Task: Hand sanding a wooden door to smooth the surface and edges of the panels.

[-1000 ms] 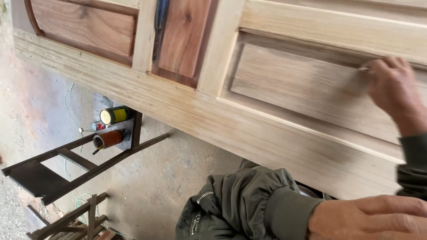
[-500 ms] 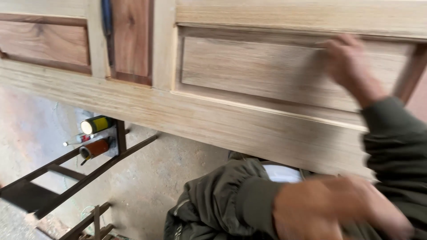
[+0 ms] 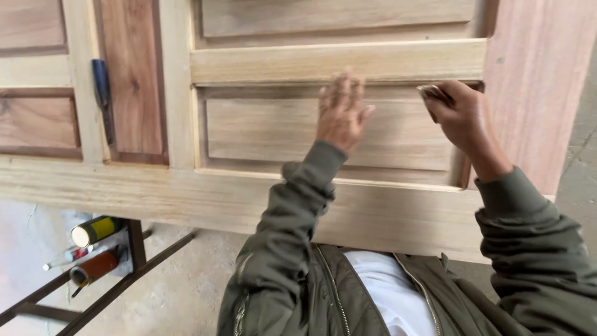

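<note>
Left hand (image 3: 341, 112) now flat, fingers apart, on door panel (image 3: 261, 127) | right hand (image 3: 457, 115) pinching sandpaper (image 3: 433, 93) at panel's top-right corner | cans (image 3: 93, 231) in rack (image 3: 124, 249).

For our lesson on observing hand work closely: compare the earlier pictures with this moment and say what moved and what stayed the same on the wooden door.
The left hand has come up from low near the jacket to lie flat on the recessed panel. The right hand stays at the panel's upper edge, pinching a small folded piece, probably sandpaper. The door, the blue tool on it and the cans on the metal stand below appear unmoved.
</note>
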